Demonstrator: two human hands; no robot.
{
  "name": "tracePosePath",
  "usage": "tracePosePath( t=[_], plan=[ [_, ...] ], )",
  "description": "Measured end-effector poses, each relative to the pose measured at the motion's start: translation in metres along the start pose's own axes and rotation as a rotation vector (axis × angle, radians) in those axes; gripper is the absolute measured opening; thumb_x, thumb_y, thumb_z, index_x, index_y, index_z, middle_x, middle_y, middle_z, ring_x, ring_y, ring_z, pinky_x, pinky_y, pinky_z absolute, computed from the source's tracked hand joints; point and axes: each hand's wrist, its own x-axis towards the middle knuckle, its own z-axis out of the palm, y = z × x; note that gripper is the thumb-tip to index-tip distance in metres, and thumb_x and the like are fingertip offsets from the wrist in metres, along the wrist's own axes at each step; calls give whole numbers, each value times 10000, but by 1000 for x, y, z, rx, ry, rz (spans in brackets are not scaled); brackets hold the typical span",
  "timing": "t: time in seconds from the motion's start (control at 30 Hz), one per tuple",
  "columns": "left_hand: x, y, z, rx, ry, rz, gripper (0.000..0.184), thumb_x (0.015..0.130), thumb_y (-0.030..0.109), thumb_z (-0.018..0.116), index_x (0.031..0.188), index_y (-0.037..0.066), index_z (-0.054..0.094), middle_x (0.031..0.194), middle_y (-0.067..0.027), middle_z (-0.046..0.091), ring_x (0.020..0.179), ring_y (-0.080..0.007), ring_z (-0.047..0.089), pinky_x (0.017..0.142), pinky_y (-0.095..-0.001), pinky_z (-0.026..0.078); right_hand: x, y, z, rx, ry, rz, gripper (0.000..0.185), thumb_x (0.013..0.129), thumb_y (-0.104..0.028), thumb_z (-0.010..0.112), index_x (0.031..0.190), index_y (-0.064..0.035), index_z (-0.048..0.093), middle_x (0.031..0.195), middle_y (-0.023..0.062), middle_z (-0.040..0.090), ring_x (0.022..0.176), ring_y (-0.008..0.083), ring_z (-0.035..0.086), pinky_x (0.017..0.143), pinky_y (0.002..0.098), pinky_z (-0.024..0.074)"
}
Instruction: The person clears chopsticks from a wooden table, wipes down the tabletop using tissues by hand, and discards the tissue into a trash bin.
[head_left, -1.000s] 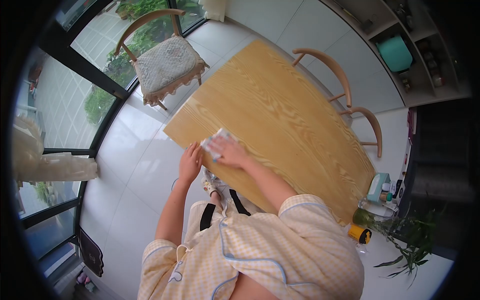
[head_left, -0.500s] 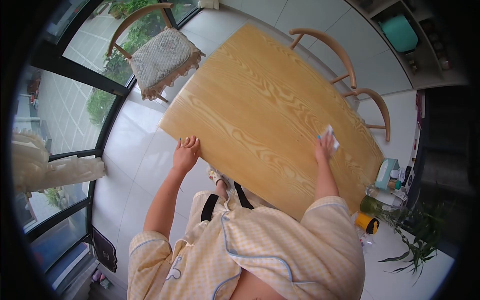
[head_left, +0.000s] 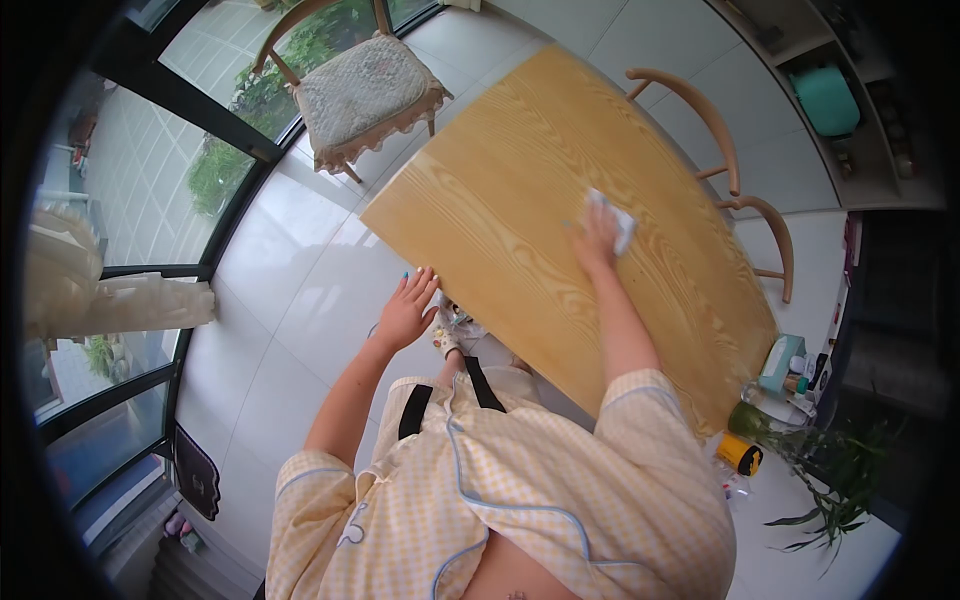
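Head view: my white cloth is out on the wooden table, about the middle from side to side. A second ago it was down near my left hand, and half a second ago it was way over to the right. Now it is between those two spots. My right hand holds the cloth, with its fingers laid over it and the thumb sticking out to the side. It is too blurry to see how tight I hold it. My left hand is empty, at the near edge of the table. Its fingers are long and a bit apart; half a second ago they were more bent. I cannot tell if they press on the wood. Below that edge I see my shoe. At the right end are a pale green box, a yellow thing and a leafy plant. A chair with a frilly cushion stands past the far left side.
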Motion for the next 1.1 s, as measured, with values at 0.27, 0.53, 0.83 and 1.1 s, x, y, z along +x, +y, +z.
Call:
tracePosePath(
  t=[0.27, 0.53, 0.83, 1.1],
  plan=[
    [-58, -27, 2, -52, 126, -105, 375, 786, 127, 545, 1140, 28, 471, 1274, -150, 396, 1193, -309, 353, 993, -434, 271, -40, -195, 11, 102, -219, -625, 720, 788, -471, 474, 1351, -112, 204, 1402, 84, 197, 1289, 316, 149, 1048, 444, 92],
    [-48, -15, 9, -86, 251, -142, 313, 812, 119, 517, 1111, 29, 503, 1235, -141, 443, 1175, -306, 378, 984, -424, 291, -122, -152, 16, 83, -209, -948, 568, 780, -192, 520, 1304, -122, 312, 1339, 71, 338, 1258, 289, 254, 1012, 455, 221],
    [-19, 51, 8, -855, 219, -415, 324, 885, 239, 435, 1102, 17, 531, 1117, -113, 551, 1029, -202, 516, 915, -346, 365, -154, -104, -44, 1836, -936, 224, 331, 882, -144, 395, 1196, -43, 415, 1144, 130, 522, 1030, 249, 522, 909, 356, 394],
    [7, 120, -13, -1587, -142, -405, 315, 889, 286, 431, 1006, 21, 557, 947, -62, 587, 867, -134, 548, 787, -275, 428, -158, -70, -96, 2059, -952, 153, 401, 903, -310, 339, 1191, -40, 407, 1146, 97, 518, 1032, 207, 518, 858, 375, 433]
  ],
)
